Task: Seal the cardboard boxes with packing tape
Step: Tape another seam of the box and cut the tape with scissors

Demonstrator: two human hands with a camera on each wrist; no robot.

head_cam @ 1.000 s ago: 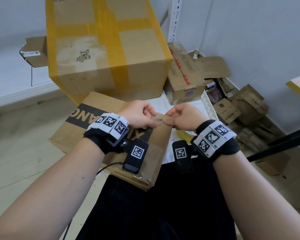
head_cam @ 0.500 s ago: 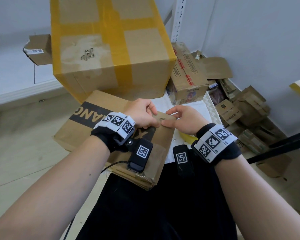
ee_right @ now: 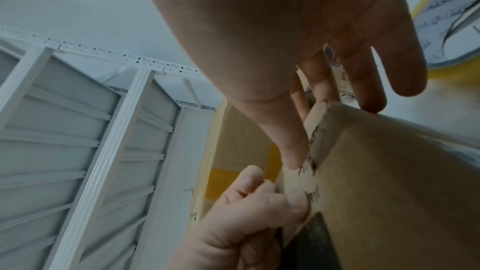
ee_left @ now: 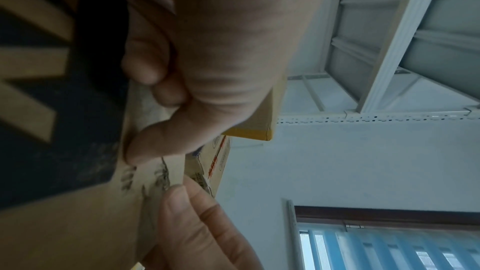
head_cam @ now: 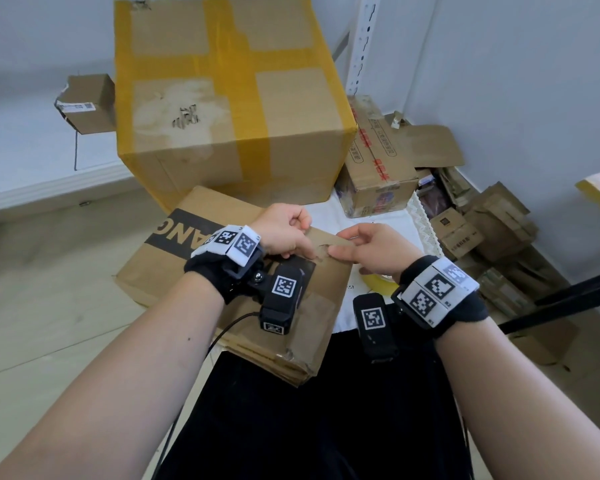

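Note:
A flattened cardboard box [head_cam: 201,271] with a black printed band lies across my lap. My left hand [head_cam: 303,244] pinches its far edge, thumb on top, as the left wrist view [ee_left: 145,147] shows close up. My right hand [head_cam: 338,244] pinches the same edge just to the right, thumb and forefinger at a torn patch [ee_right: 309,169], its other fingers spread. A yellow tape roll [head_cam: 378,284] lies under my right hand, and shows in the right wrist view [ee_right: 446,17]. A big box [head_cam: 229,98] taped in yellow stands behind.
A smaller printed box [head_cam: 374,157] sits right of the big one. Flattened cartons and small boxes [head_cam: 482,223] are heaped by the right wall. A white shelf upright [head_cam: 361,46] rises behind. A small box [head_cam: 87,102] lies at back left, and a black bar [head_cam: 568,299] crosses at right.
My hands have drawn a little apart along the box edge. The right hand's outer fingers have spread open, and the view has tilted up slightly.

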